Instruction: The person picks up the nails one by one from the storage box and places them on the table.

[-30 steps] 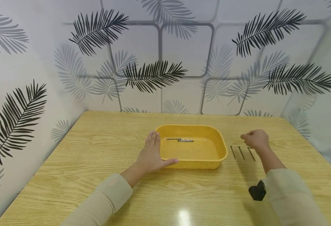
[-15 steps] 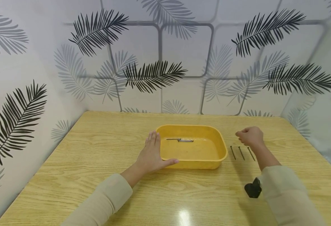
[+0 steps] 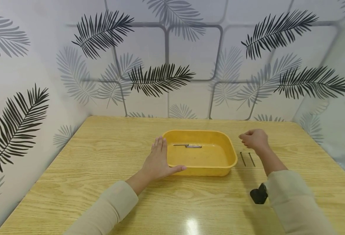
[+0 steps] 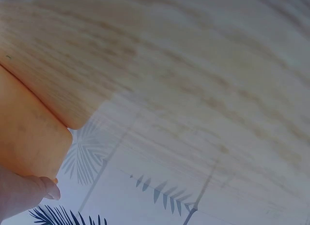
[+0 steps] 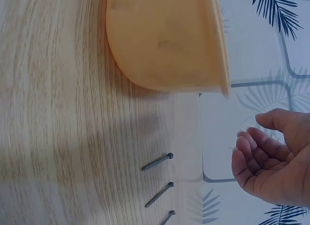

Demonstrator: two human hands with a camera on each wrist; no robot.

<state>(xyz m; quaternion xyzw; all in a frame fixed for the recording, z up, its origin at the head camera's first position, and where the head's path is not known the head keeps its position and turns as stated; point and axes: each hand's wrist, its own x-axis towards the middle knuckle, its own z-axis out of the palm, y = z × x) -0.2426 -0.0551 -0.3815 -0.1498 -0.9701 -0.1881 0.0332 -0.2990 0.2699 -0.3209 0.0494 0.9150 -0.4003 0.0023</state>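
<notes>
Wooden table (image 3: 102, 182) under leaf-patterned wall panels (image 3: 190, 58); small black object (image 3: 258, 195) near the front edge.

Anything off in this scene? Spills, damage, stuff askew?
Nothing stands out. The yellow tray sits flat on the table, nails lie inside it, and the loose nails beside it lie in a tidy parallel row.

bare hands, long beige sleeves (image 3: 107, 209), black wrist-mounted camera (image 3: 258, 195) on right arm
</notes>
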